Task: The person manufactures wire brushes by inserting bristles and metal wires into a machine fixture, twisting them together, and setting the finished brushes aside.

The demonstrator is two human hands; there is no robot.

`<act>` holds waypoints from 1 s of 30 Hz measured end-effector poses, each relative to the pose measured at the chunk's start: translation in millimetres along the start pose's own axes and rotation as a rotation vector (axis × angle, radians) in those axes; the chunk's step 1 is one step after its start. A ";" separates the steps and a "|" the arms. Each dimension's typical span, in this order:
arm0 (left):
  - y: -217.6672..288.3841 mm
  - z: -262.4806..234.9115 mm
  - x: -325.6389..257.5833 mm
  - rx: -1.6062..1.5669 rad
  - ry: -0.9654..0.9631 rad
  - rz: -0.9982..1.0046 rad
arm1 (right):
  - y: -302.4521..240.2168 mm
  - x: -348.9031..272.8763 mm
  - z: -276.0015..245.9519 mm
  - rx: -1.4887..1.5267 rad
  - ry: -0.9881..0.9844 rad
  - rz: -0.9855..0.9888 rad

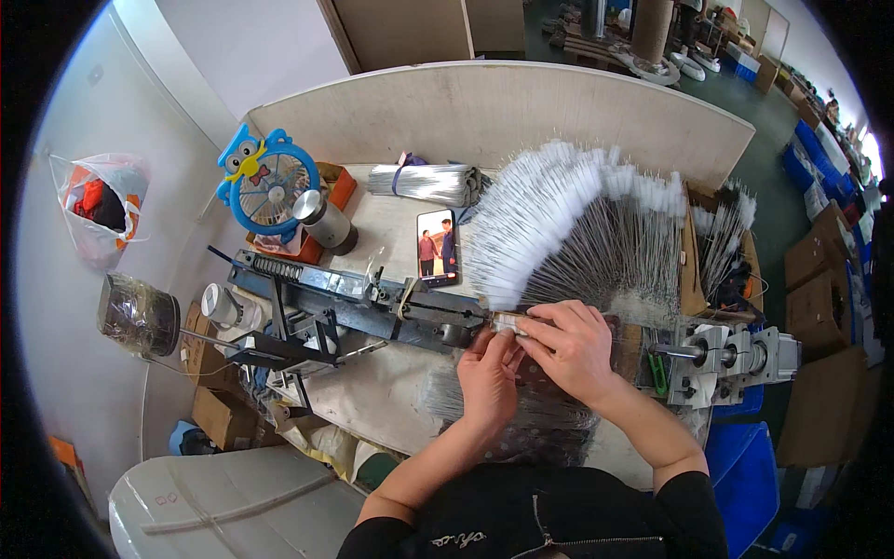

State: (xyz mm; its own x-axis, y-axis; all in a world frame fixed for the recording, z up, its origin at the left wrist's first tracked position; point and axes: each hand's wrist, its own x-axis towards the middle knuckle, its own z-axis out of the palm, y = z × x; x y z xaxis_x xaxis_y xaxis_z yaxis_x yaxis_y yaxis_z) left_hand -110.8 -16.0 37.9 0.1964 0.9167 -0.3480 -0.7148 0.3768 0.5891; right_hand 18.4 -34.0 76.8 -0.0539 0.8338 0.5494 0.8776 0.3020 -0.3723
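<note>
My left hand [489, 380] and my right hand [573, 352] meet at the right end of a dark metal bench machine [424, 317]. Between their fingertips is a small whitish piece [506, 322]; its exact kind is too small to tell. Both hands pinch at it, the left from below and the right from the side. Just beyond them, a large fan of thin wire brushes with white bristle ends [549, 210] covers the table. More thin wires [452, 391] lie under and beside my left wrist, partly hidden by my arms.
A phone [438, 247] showing a picture, a tied bundle of bare wires [424, 183], a metal tumbler [324, 222] and a blue toy-shaped fan [270, 182] stand behind the machine. To the right are a motor unit with a shaft [731, 359] and a cardboard box of brushes [694, 270].
</note>
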 end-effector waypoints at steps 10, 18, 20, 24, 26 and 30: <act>4.0 1.2 0.4 -0.030 0.016 -0.050 | -0.6 6.6 -0.9 0.042 -0.032 -0.017; 0.9 0.8 -1.0 -0.014 0.036 -0.022 | 0.9 3.1 5.0 0.048 -0.001 0.001; 1.5 2.2 -1.7 -0.009 0.025 -0.018 | 0.9 4.0 2.8 0.053 0.005 -0.010; 2.7 -0.6 0.7 -0.067 0.034 -0.037 | -4.1 7.1 -9.1 0.065 0.001 -0.020; 4.1 -2.9 -1.1 -0.112 0.022 -0.049 | -7.1 9.4 -21.9 0.037 0.006 0.025; 3.2 -6.1 -3.1 -0.136 -0.021 -0.042 | 5.0 -4.4 -26.2 -0.094 -0.106 -0.016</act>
State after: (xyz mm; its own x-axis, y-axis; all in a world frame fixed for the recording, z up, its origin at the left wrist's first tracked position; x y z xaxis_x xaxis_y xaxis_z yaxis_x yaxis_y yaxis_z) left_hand -117.8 -18.5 36.3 0.2408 0.9036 -0.3542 -0.7899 0.3945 0.4694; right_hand 35.5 -48.3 92.1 -0.1142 0.8750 0.4704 0.9168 0.2752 -0.2893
